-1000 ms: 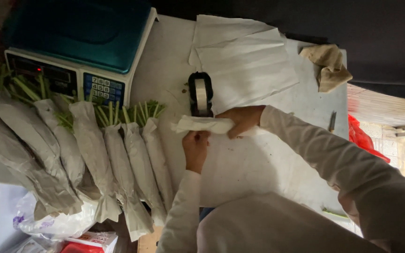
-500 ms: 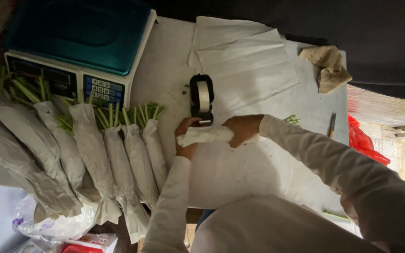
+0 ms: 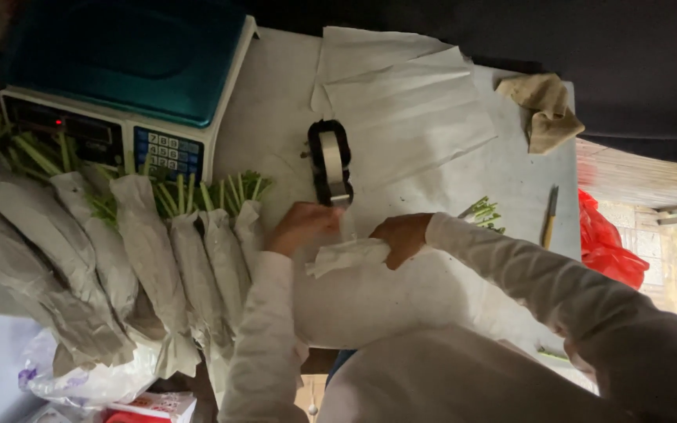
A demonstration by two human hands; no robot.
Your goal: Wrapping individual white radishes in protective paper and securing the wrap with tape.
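Right hand (image 3: pixel 403 236) curls closed over a white paper-wrapped bundle (image 3: pixel 350 254) lying on the table (image 3: pixel 276 125). Left hand (image 3: pixel 301 225), fingers bent, now reaches the black tape dispenser (image 3: pixel 330 162), having left the bundle. Wrapped green stalks (image 3: pixel 150 258) lie left; a teal scale (image 3: pixel 119 70) stands beyond.

A teal-topped weighing scale (image 3: pixel 119 78) with a keypad stands at the table's far left. A row of paper-wrapped green stalk bundles (image 3: pixel 127 266) lies in front of it. Loose white paper sheets (image 3: pixel 401 102) lie overlapped near a crumpled tan cloth (image 3: pixel 546 106). A red plastic bag (image 3: pixel 609 247) sits beside the table (image 3: pixel 276 117) edge.
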